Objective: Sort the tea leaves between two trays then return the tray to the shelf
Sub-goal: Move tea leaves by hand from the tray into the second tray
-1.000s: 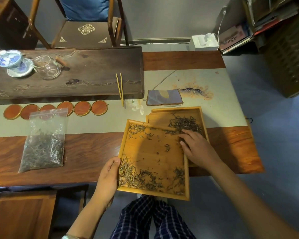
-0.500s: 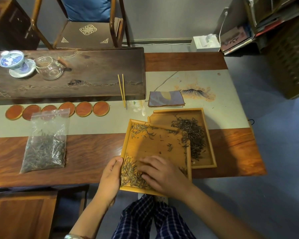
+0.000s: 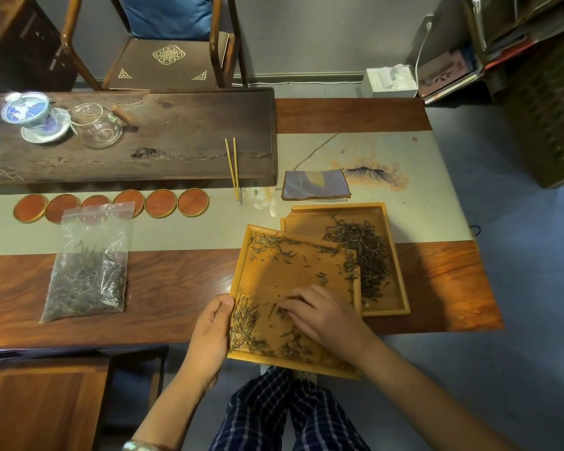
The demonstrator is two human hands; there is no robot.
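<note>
Two trays (image 3: 306, 275), six coasters (image 3: 111, 206), one leaf bag (image 3: 87, 271)

No readable text, labels, numbers or brand marks appear on anything here.

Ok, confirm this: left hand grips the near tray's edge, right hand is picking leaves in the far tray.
Not quite. The head view shows the right hand working leaves in the near tray, not the far tray. The left hand does grip the near tray's edge.
</note>
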